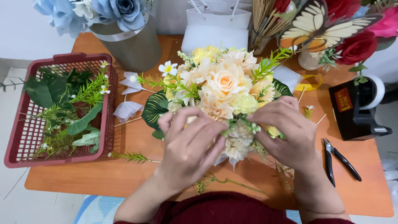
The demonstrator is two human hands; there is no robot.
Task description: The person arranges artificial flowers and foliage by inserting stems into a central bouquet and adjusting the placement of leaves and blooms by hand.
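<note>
A bouquet of cream, peach and yellow artificial flowers (224, 83) with green leaves lies in the middle of the orange table (124, 174). My left hand (188, 143) rests on its near side, fingers curled over the blooms. My right hand (286, 130) grips the bouquet from the right, fingertips pinching a small green sprig (242, 123) among the flowers. Both hands hide the lower part of the bouquet.
A red plastic basket (25, 137) of green foliage stands at the left. Black pliers (338, 159) lie at the right, near a black tape dispenser (356, 110). Behind are a grey pot of blue roses (128, 41), red roses, a butterfly decoration (321, 23) and a white bag (215, 25). Loose sprigs (132, 157) lie near the front.
</note>
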